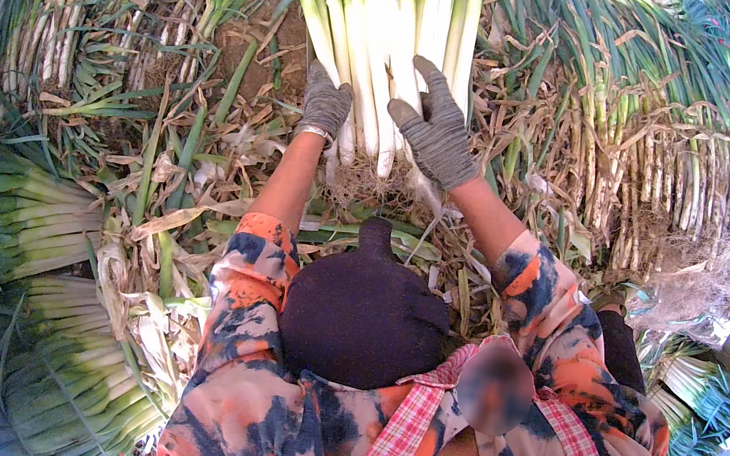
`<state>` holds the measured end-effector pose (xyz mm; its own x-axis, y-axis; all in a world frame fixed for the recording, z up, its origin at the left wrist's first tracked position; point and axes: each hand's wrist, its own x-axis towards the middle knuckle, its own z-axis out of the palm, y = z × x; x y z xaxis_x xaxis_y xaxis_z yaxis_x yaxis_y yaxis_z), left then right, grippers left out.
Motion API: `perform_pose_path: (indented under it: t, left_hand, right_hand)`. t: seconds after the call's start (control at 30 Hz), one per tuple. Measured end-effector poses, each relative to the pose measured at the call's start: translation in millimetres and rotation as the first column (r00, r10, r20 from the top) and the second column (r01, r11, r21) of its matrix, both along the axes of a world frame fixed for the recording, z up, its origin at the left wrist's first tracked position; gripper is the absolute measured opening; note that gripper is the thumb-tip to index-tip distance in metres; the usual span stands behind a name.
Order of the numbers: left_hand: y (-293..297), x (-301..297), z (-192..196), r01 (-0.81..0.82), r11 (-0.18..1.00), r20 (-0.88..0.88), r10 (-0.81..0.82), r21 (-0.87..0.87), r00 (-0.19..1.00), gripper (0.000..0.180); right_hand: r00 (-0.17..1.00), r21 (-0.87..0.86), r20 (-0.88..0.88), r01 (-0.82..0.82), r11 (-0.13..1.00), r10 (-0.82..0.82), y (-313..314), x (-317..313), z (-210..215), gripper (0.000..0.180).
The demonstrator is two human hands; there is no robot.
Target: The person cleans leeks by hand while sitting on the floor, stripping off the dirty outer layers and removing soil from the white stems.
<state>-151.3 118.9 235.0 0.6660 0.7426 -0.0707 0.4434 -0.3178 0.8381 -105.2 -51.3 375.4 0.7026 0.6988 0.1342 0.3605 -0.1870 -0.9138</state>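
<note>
Leeks everywhere; no container in view, so all stock lies loose on the ground. Person seen from above, in an orange-and-navy patterned top, both hands in grey knit gloves.

Trimmed bundle of leeks (382,51): white shafts side by side, root ends toward the person, green tops running to the far edge of the ground. Left hand (324,101) lies on the bundle's left flank, fingers bent down onto the shafts; whether they close round a stalk cannot be told. Right hand (436,130) rests flat on top of the bundle near the root ends, fingers spread and loose, thumb pointing left, not gripping.

Ground (258,61): bare brown soil shows just left of the bundle; elsewhere it is covered in dry yellowed leaf trimmings (189,202).

Untrimmed leeks with roots (674,180) piled along the right edge. More stalks (86,7) at the far left corner. Cut green tops (16,223) stacked along the left edge, more of them (699,391) at the near right corner.
</note>
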Motion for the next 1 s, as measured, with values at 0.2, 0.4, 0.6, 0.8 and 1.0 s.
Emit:
perform_pose_path:
  t: [0.2, 0.4, 0.6, 0.8, 1.0]
  left_hand:
    - [-25.0, 8.8, 31.3, -0.116, 0.877, 0.055, 0.102, 0.466, 0.993, 0.059]
    - [5.8, 52.6, 89.0, 0.286, 0.515, 0.452, 0.231, -0.808, 0.862, 0.069]
    - [62.5, 98.3, 108.1, 0.352, 0.455, 0.528, 0.351, -0.818, 0.774, 0.077]
    - [86.4, 155.5, 155.6, 0.127, 0.948, 0.375, -0.009, -0.291, 0.927, 0.065]
    - [148.7, 218.6, 122.0, -0.325, 0.642, 0.52, -0.137, 0.695, 0.843, 0.048]
  right_hand:
    - [0.996, -0.057, 0.078, 0.05, 0.997, -0.045, -17.8, 35.6, 30.6, 0.061]
    - [0.985, -0.194, 0.17, 0.031, 0.981, 0.002, -52.0, 23.5, 10.7, 0.062]
    - [0.962, -0.345, 0.252, -0.007, 0.939, 0.1, -89.2, -30.8, -7.2, 0.059]
    - [0.988, -0.31, 0.152, 0.021, 0.95, 0.027, -71.8, -36.8, 4.4, 0.057]
    - [0.98, -0.48, 0.196, 0.06, 0.875, 0.04, -14.7, -21.0, 10.7, 0.062]
